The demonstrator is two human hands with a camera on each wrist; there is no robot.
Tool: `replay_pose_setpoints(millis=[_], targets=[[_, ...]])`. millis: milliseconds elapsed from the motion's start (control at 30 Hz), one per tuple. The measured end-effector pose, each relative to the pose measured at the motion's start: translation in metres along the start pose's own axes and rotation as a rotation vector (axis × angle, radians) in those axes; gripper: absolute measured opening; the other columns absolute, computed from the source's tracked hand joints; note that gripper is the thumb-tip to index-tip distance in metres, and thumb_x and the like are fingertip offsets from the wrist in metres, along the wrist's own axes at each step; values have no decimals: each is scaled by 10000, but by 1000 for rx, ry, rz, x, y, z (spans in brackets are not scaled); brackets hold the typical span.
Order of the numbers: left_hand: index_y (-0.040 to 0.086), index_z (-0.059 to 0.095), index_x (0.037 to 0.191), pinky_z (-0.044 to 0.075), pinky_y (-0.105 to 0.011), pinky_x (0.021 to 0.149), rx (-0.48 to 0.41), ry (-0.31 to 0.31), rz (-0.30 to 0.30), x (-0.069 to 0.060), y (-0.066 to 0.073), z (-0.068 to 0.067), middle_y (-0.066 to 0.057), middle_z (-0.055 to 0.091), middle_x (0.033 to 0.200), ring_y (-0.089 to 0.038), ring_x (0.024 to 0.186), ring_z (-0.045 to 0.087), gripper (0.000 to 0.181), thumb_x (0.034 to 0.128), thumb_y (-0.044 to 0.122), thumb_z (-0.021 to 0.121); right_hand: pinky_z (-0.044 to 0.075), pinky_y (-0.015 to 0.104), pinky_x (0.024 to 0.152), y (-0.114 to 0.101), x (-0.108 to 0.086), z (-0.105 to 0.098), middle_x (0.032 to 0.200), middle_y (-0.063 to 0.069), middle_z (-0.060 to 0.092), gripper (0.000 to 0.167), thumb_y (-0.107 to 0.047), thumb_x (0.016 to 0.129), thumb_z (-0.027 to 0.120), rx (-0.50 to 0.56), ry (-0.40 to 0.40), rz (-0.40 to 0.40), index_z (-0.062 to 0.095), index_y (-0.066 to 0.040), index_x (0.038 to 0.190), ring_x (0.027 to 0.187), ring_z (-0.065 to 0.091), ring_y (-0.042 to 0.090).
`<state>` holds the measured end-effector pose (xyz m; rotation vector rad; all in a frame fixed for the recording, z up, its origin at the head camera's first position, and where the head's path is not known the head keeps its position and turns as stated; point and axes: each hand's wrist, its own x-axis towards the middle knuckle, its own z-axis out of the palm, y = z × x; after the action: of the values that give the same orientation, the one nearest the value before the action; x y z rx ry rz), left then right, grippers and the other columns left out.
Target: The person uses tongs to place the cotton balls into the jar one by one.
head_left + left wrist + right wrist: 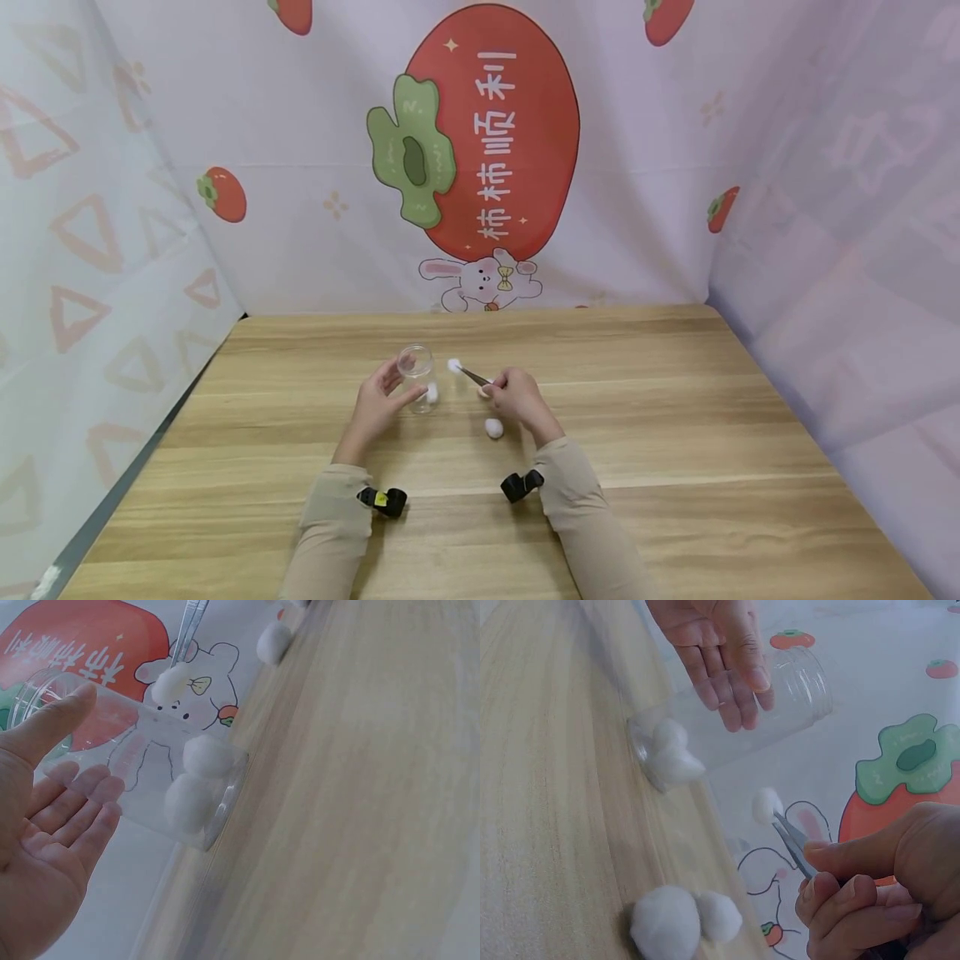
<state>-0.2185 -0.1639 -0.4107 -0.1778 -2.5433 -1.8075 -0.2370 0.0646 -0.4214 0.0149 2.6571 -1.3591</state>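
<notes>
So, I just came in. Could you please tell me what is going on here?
A person's left hand holds a clear jar upright on the wooden table. The right hand grips tweezers, which pinch a fluffy white ball in the air beside the jar, outside it. Two similar balls show at the jar's bottom, and two more balls lie on the table near the right hand.

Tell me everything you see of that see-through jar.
The jar is a clear, colourless cylinder, glass or plastic, I can't tell which. Its ridged neck is open, no lid on it. It appears to stand upright on the wood-grained table, two white fluffy balls at its bottom. The left hand holds it, thumb on one side, fingers on the other.
</notes>
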Motion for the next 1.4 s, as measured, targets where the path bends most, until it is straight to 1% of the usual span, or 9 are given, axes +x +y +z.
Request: replay_pose_setpoints(millis=[267, 300, 367, 567, 633, 733, 967, 1133, 1400], targets=[[-7, 424, 1410, 392, -403, 1187, -13, 14, 0, 15, -33, 3, -209, 512, 1431, -342, 1357, 478, 676, 829, 113, 747, 375, 156, 473, -1, -2, -5, 665, -2, 504, 182, -136, 928, 630, 49, -9, 15, 552, -28, 804, 580, 493, 102], [-2, 426, 1410, 394, -398, 1186, -12, 15, 5, 16, -35, 3, -204, 515, 1430, -337, 1356, 481, 678, 827, 121, 750, 374, 154, 470, -2, -2, -6, 661, -4, 501, 180, -134, 929, 629, 55, -10, 12, 552, -27, 807, 575, 492, 99], [0, 430, 1408, 396, -394, 1186, -15, 15, 6, 16, -34, 3, -201, 520, 1427, -333, 1354, 484, 677, 826, 124, 752, 367, 155, 461, -3, -3, -7, 652, -6, 498, 176, -127, 928, 629, 71, -12, 3, 556, -22, 807, 564, 485, 95], [-58, 408, 1403, 381, -429, 1190, -2, 2, 1, 4, -9, 1, -248, 498, 1427, -376, 1356, 466, 652, 846, 70, 721, 342, 165, 448, -8, -7, -13, 627, -13, 489, 178, -124, 929, 624, 105, -11, -30, 568, -15, 800, 533, 460, 93], [-63, 406, 1403, 381, -429, 1191, 0, 0, 1, 2, -4, 0, -250, 497, 1426, -377, 1357, 466, 649, 848, 65, 717, 336, 165, 446, -10, -8, -14, 620, -14, 487, 179, -127, 930, 624, 113, -9, -37, 570, -12, 803, 525, 453, 93], [-59, 403, 1408, 385, -436, 1186, 5, 2, 9, 3, -7, 1, -250, 499, 1425, -380, 1354, 469, 657, 847, 69, 721, 324, 163, 440, -12, -10, -16, 619, -15, 485, 179, -130, 931, 623, 120, -6, -46, 569, -9, 811, 521, 441, 90], [-20, 429, 1406, 414, -413, 1168, -10, -3, 45, 15, -33, 6, -226, 524, 1413, -354, 1330, 504, 688, 818, 122, 759, 328, 146, 437, -17, -15, -21, 632, 10, 512, 168, -107, 930, 621, 164, -12, -63, 558, -2, 816, 528, 443, 85], [-22, 443, 1396, 412, -417, 1166, -28, -7, 55, 16, -36, 8, -229, 533, 1403, -357, 1320, 512, 694, 803, 121, 773, 320, 138, 432, -19, -18, -25, 663, 66, 539, 161, -97, 935, 611, 209, -34, -63, 554, 5, 824, 527, 429, 83], [-22, 463, 1378, 417, -404, 1164, -56, -29, 62, 18, -35, 12, -219, 546, 1391, -347, 1315, 521, 684, 782, 84, 781, 312, 142, 425, -25, -24, -31, 647, 24, 511, 161, -95, 940, 602, 229, -59, -71, 548, -1, 821, 523, 404, 86]])
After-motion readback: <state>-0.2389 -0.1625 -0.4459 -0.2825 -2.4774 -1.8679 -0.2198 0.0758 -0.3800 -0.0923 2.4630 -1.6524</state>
